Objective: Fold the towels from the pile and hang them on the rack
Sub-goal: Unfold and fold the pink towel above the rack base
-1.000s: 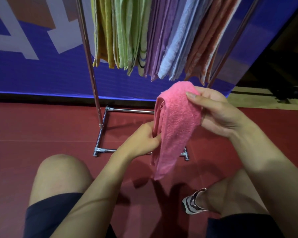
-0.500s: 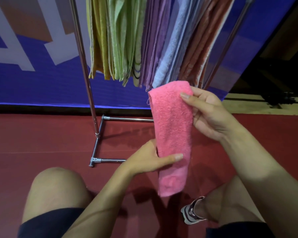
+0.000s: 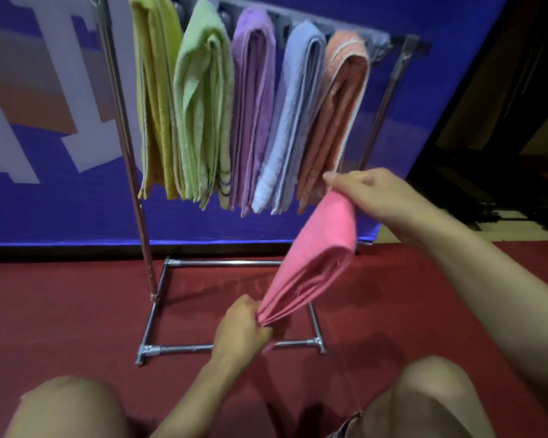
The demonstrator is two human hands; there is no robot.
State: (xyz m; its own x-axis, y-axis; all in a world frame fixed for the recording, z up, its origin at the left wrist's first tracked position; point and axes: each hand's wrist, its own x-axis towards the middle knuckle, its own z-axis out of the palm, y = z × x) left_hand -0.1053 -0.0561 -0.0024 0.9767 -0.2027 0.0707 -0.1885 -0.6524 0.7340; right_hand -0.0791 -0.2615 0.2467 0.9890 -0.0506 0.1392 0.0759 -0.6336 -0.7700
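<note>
Pink towel: folded, slung between two hands just below the rack; right hand pinches the top end, left hand grips the bunched lower end. Risk: layers splay apart and the fold slips when the left hand lets go

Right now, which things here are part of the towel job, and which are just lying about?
Part of the job:
pink towel, held by left hand and right hand
rack
hung towels

Just there:
blue banner
red floor
shoe
</note>
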